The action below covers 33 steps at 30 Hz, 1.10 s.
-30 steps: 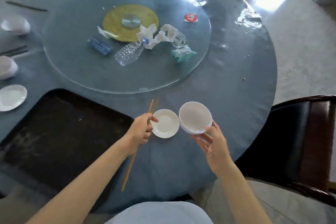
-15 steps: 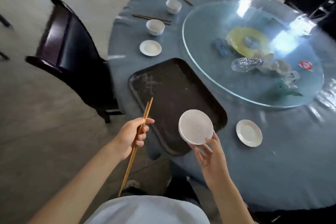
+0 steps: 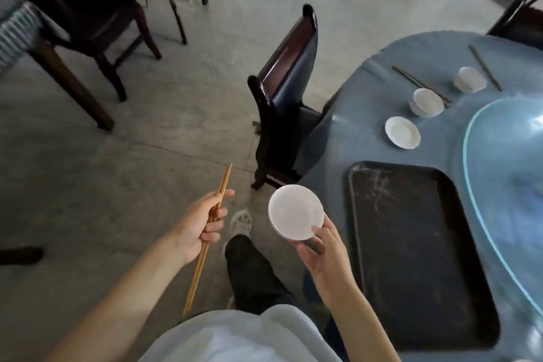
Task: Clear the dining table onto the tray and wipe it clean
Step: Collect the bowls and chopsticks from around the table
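My left hand (image 3: 199, 226) grips a pair of wooden chopsticks (image 3: 197, 267) out over the floor, left of the table. My right hand (image 3: 326, 253) holds a white bowl (image 3: 295, 211) by its rim and base, just off the table's near-left edge. The black tray (image 3: 411, 244) lies bare on the blue tablecloth (image 3: 352, 126), to the right of the bowl. Further along the table sit a white saucer (image 3: 402, 132), two white bowls (image 3: 427, 102) (image 3: 469, 79) and two dark pairs of chopsticks (image 3: 417, 83) (image 3: 484, 67).
A glass turntable (image 3: 505, 156) covers the table's right part. A dark chair (image 3: 288, 91) stands against the table just beyond the bowl. Another chair (image 3: 97, 23) and a table leg (image 3: 67, 82) stand at the far left. My leg and shoe (image 3: 241, 223) are below my hands.
The view has swung left, away from the table. Both hands, still holding chopsticks and bowl, now hang over the floor at the table's left edge instead of above the tray.
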Tool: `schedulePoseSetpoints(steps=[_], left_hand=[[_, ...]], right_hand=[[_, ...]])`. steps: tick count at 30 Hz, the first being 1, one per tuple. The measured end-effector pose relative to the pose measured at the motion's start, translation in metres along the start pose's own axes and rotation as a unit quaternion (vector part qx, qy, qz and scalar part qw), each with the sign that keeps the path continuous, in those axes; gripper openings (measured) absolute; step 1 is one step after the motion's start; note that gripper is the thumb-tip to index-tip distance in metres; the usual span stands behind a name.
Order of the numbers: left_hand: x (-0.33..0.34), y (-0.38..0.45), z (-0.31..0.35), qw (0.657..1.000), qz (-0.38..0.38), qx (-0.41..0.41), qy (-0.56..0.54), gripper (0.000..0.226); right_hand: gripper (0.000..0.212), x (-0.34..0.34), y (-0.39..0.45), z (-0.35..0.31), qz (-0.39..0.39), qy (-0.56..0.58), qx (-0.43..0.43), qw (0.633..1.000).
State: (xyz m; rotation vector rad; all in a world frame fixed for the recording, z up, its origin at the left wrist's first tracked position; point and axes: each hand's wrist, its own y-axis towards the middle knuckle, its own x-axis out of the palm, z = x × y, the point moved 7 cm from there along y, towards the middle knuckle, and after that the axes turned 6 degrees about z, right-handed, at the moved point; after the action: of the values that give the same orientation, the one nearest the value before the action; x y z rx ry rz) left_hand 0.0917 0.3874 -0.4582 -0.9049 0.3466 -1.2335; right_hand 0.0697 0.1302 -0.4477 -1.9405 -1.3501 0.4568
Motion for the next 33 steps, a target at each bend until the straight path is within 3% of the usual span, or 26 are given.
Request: schedulePoseSetpoints(steps=[8,15,22,33], left_hand=[[-0.077,0.093,0.102,0.994,0.044,-0.003,-0.104,0.042],[-0.094,0.18,0.222,0.996,0.05,-0.02,-0.07,0.036],[-0.093,0.252,0.327,0.999,-0.009,-0.025,-0.031,0.033],[-0.075,0.379,0.481,0.984,-0.129,-0.04,0.115,0.027]], right_hand=[[0.037,0.179,0.076,-0.029,-0.073,-0.056,0.031,0.995],[0.039,0.294,0.128,-0.076,-0.07,-0.051,0.038,0.996],[0.044,0.369,0.175,-0.115,-0.021,0.014,0.035,0.999],[0.04,0.481,0.239,-0.161,0.144,0.171,-0.003,0.975]])
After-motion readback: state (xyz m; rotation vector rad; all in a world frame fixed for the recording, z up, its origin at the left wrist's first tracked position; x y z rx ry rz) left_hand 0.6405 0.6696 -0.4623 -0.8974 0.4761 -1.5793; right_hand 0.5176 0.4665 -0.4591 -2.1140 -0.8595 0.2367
